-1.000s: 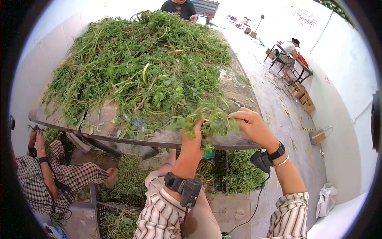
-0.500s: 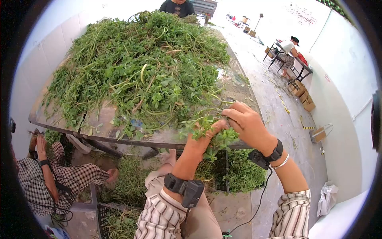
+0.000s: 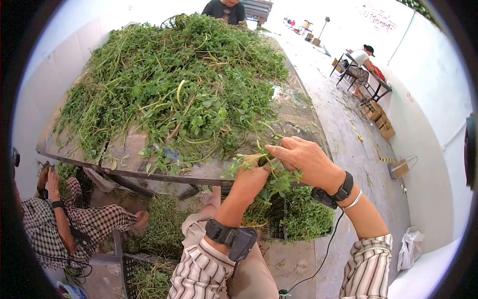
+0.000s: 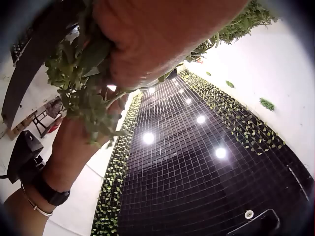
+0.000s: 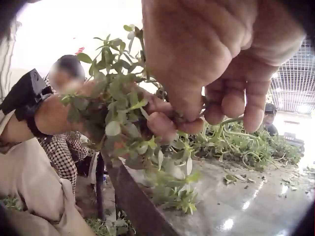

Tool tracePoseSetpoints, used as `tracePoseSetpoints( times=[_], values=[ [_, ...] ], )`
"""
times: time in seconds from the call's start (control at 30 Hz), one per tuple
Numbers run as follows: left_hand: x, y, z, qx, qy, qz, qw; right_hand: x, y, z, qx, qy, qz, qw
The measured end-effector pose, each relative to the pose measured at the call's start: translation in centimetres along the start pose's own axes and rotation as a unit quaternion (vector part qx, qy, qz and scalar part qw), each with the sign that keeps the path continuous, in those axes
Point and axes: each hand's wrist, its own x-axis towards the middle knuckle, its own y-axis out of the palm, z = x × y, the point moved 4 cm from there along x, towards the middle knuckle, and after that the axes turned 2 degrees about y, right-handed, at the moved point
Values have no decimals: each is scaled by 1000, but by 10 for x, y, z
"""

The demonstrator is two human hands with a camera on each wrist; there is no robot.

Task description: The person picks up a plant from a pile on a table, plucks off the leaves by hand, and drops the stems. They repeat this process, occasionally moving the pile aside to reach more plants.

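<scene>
A small bunch of green leafy sprigs [image 3: 269, 179] hangs at the near edge of the table [image 3: 303, 119]. My left hand [image 3: 251, 177] grips the bunch from below, its leaves [image 4: 81, 88] spilling beside the palm. My right hand [image 3: 298, 157] meets it from the right, and its fingertips [image 5: 231, 105] pinch stems of the same bunch [image 5: 128, 123]. Both hands are just in front of the big heap of greens [image 3: 174, 84] that covers most of the table.
A dark crate of greens [image 3: 298, 214] stands on the floor under the table edge. A person in checked clothes [image 3: 59, 224] sits at the lower left. Another person [image 3: 224, 9] is at the table's far end. A third sits at a distant table [image 3: 366, 67] with cardboard boxes [image 3: 381, 124].
My hands have drawn together and come down toward the table's near edge. The right hand has closed in on the bunch held in the left.
</scene>
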Motion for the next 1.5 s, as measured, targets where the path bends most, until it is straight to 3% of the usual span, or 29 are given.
tracePoseSetpoints(
  times=[0.07, 0.17, 0.23, 0.37, 0.67, 0.77, 0.87, 0.97, 1.0, 1.1, 1.3, 1.43, 1.5],
  values=[
    [-5, 4, -9, -6, -27, 12, 1000, -1, 6, -1, -14, -4, -31, 999],
    [-7, 3, -20, -85, 10, -26, 996, -4, 13, -6, -35, -7, -63, 997],
    [-3, 0, -20, 95, 54, 18, 994, -4, 14, -6, -39, -8, -63, 997],
    [-4, 4, -22, 131, 63, 0, 989, -6, 15, -6, -64, -12, -71, 995],
    [-2, 12, -24, 205, 185, -66, 959, -1, 17, -7, -47, 11, -104, 993],
    [1, 9, -21, 145, 162, -79, 973, 4, 17, -9, 12, 29, -143, 989],
    [7, 8, -9, -105, 63, -84, 989, 5, 12, -18, 69, 80, -154, 982],
    [5, -1, -14, -210, -7, -88, 974, -1, 9, -37, 106, 160, -163, 968],
    [8, -5, -15, -191, 54, -100, 975, -6, 9, -47, 115, 203, -171, 957],
    [5, -6, -16, -184, 52, -146, 971, -16, 12, -65, 63, 213, -178, 959],
    [1, -9, -21, -232, 15, -151, 961, -31, 23, -78, -10, 245, -146, 959],
    [-1, -13, -30, -185, 72, -170, 965, -39, 33, -81, -18, 247, -124, 961],
    [1, -14, -29, -202, 89, -160, 962, -39, 30, -75, 23, 198, -130, 971]
  ],
)
